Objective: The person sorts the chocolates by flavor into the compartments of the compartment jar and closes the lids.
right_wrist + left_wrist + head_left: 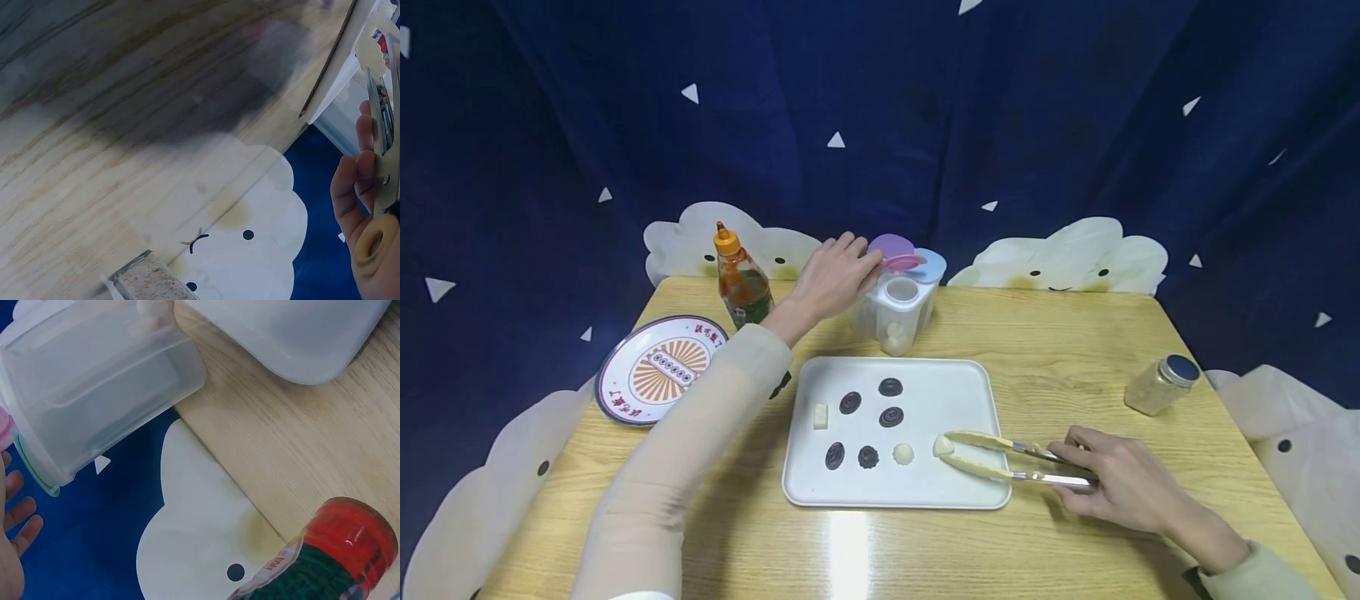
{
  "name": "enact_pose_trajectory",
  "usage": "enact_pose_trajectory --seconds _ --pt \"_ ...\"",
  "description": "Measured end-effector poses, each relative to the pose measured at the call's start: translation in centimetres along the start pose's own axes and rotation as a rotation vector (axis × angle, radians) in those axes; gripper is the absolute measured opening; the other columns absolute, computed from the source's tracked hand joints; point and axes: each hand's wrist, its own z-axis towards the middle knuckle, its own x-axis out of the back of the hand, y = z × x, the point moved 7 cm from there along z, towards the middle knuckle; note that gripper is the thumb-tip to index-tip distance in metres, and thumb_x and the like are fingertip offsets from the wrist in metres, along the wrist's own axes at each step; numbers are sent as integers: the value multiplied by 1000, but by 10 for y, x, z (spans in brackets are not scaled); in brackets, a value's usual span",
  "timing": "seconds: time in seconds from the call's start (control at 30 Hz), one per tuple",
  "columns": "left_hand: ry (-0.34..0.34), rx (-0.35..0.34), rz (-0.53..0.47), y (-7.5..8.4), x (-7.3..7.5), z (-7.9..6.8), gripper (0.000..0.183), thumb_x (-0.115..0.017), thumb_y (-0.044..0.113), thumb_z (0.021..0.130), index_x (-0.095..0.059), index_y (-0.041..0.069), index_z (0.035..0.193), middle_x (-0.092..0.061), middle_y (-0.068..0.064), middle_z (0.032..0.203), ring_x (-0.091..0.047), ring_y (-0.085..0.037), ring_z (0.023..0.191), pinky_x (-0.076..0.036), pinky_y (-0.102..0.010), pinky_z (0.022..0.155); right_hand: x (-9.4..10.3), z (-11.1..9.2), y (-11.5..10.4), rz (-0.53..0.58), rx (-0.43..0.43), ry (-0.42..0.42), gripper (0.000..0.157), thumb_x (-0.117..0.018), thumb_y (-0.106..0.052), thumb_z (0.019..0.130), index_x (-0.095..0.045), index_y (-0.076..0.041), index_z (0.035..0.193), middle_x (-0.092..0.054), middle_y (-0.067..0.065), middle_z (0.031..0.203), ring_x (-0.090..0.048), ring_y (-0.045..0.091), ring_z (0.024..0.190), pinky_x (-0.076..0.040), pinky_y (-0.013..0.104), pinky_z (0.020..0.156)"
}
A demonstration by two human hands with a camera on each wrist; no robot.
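Note:
My right hand (pixel 1120 479) grips metal tongs (pixel 1052 467) with cream tips, which lie around a white chocolate piece (pixel 943 447) on the white tray (pixel 805 492). My left hand (pixel 838 275) reaches to the lidded container (pixel 887 312) behind the tray, its fingers at the raised pink lid (pixel 904 263). In the left wrist view its fingers (pixel 22 512) are spread beside the green lid (pixel 31 465); the thumb is hidden. Below the pink lid shows an uncovered round opening (pixel 902 289), and white pieces (pixel 895 340) sit inside that compartment.
On the tray lie several dark chocolates (pixel 891 417), a white bar (pixel 821 417) and a white round piece (pixel 903 453). A sauce bottle (pixel 745 287) and a patterned plate (pixel 655 371) stand at the left, partly behind my left arm. A dark-capped jar (pixel 1159 385) is at the right.

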Motion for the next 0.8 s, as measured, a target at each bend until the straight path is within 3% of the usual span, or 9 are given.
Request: enact_pose_trajectory --seconds 0.43,0.8 --pt "25 -15 7 0 0 0 27 -51 30 111 -67 9 108 -66 -13 94 -59 -32 88 -51 -40 72 0 5 3 37 18 31 41 -86 -33 64 -80 -18 102 -54 -17 84 -34 -11 68 -28 10 53" --pt "13 -17 18 0 0 0 26 -51 30 111 -67 9 108 -66 -13 94 -59 -32 88 -50 -40 72 17 33 16 33 27 79 38 -82 -37 73 -81 -14 103 -58 -14 86 -38 -8 66 -30 12 51"
